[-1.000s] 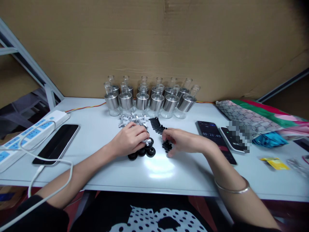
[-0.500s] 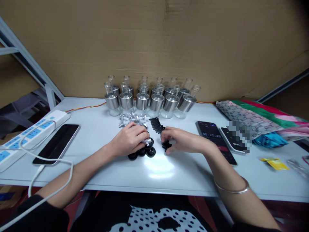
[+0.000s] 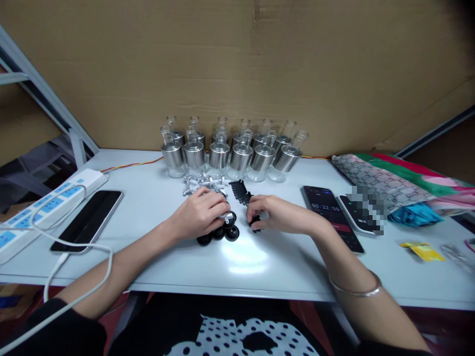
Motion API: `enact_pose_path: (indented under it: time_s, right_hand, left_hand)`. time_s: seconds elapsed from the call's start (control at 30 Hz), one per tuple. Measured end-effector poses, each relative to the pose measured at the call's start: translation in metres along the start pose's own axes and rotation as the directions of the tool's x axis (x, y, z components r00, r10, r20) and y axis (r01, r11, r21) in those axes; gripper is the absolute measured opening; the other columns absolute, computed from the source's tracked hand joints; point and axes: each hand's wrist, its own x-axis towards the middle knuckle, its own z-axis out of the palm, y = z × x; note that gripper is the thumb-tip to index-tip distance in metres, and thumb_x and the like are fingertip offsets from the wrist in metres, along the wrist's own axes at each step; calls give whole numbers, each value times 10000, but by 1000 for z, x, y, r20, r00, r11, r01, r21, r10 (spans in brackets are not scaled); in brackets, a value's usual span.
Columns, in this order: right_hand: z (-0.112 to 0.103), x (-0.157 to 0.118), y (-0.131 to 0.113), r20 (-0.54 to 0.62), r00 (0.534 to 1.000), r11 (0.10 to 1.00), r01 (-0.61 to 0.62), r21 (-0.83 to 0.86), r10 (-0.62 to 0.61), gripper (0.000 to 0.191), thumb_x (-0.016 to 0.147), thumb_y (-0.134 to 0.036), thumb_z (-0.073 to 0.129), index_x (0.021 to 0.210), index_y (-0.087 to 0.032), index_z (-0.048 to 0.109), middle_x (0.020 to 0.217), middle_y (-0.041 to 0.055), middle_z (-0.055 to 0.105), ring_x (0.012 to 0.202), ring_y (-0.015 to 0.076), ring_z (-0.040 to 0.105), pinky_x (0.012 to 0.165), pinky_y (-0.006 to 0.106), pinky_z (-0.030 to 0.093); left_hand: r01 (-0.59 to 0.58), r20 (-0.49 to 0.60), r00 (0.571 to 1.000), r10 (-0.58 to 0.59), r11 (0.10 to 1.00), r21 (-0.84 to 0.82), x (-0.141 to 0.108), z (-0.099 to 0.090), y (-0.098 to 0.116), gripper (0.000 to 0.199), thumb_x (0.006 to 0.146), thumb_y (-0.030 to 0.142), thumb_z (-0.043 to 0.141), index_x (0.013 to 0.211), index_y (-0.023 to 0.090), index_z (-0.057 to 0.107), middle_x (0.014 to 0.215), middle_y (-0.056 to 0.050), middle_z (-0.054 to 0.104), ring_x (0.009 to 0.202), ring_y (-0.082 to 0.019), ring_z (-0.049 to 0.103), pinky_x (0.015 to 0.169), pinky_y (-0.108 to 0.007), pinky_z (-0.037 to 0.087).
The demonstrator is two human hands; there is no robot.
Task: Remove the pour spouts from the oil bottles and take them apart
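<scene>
My left hand (image 3: 202, 212) is closed around a small silver metal piece (image 3: 226, 216), only the end of which shows. Beneath and beside its fingers lie several round black caps (image 3: 232, 233) in a cluster. My right hand (image 3: 272, 213) curls down to the table, thumb and fingers drawn together on small black parts (image 3: 255, 225); how many are between the fingertips is hidden. Just behind that hand, slim black pieces (image 3: 240, 192) lie side by side in a curved row. A pile of whitish-silver spout-like parts (image 3: 206, 184) sits beyond my left hand.
Glass bottles with steel sleeves (image 3: 241, 157) stand in two rows at the back, before a cardboard wall (image 3: 237, 64). On the left are a phone (image 3: 89, 222) and a power strip (image 3: 48, 207). Two more phones, one the timer phone (image 3: 326, 210), and a yellow packet (image 3: 423, 251) lie right.
My right hand's thumb has closed in towards its fingers over the small black parts. My left hand and its silver piece have stayed in place.
</scene>
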Motion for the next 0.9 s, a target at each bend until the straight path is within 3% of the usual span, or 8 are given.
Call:
enact_pose_path:
  time_s: [0.17, 0.33, 0.47, 0.57, 0.7, 0.9]
  right_hand:
    - [0, 1, 2, -32, 999, 999, 32, 25, -31, 107, 788, -120, 559, 752, -163, 651, 823, 36, 626, 737, 150, 563, 717, 286, 439]
    - [1, 0, -4, -178, 983, 994, 52, 95, -34, 83, 815, -203, 562, 787, -163, 628, 791, 34, 653, 737, 154, 579, 713, 290, 451]
    - [9, 2, -18, -292, 949, 941, 200, 273, -117, 159, 847, -281, 558, 942, -172, 624, 939, 48, 673, 843, 159, 602, 793, 306, 469]
    - [16, 5, -28, -328, 928, 873, 303, 382, -179, 143, 871, -254, 520, 926, -171, 623, 943, 44, 681, 841, 152, 612, 805, 315, 476]
    - [22, 8, -30, -347, 920, 796, 346, 497, -184, 162, 871, -267, 531, 960, -163, 619, 943, 44, 667, 872, 154, 613, 812, 321, 481]
    - [30, 11, -25, -324, 924, 735, 363, 573, -203, 230, 856, -285, 568, 1057, -174, 561, 986, 43, 630, 859, 134, 605, 767, 290, 494]
  left_hand:
    - [16, -26, 1000, -16, 1000, -17, 0, -1, 1, 131, 907, 156, 404, 930, 161, 532, 876, -41, 668, 784, -153, 602, 855, -354, 368]
    - [13, -112, 994, -19, 998, -62, 1, -3, 2, 118, 958, 254, 394, 972, 187, 490, 988, -56, 677, 964, -171, 617, 949, -394, 363]
    - [26, -97, 994, -40, 989, -146, 1, -1, 5, 179, 979, 325, 341, 1047, 201, 450, 1175, -100, 627, 1209, -206, 507, 988, -423, 384]
    - [42, -86, 994, -66, 966, -254, 1, 1, 8, 212, 982, 369, 316, 1116, 224, 393, 1305, -121, 550, 1320, -205, 399, 1039, -465, 359]
    - [35, -101, 992, -71, 946, -323, 0, 3, 8, 292, 979, 377, 323, 1243, 256, 293, 1403, -145, 449, 1386, -207, 301, 1070, -510, 333]
    - [18, -48, 998, -31, 967, -256, -2, 6, 7, 382, 977, 294, 350, 1333, 223, 232, 1468, -178, 343, 1428, -201, 189, 1113, -507, 274]
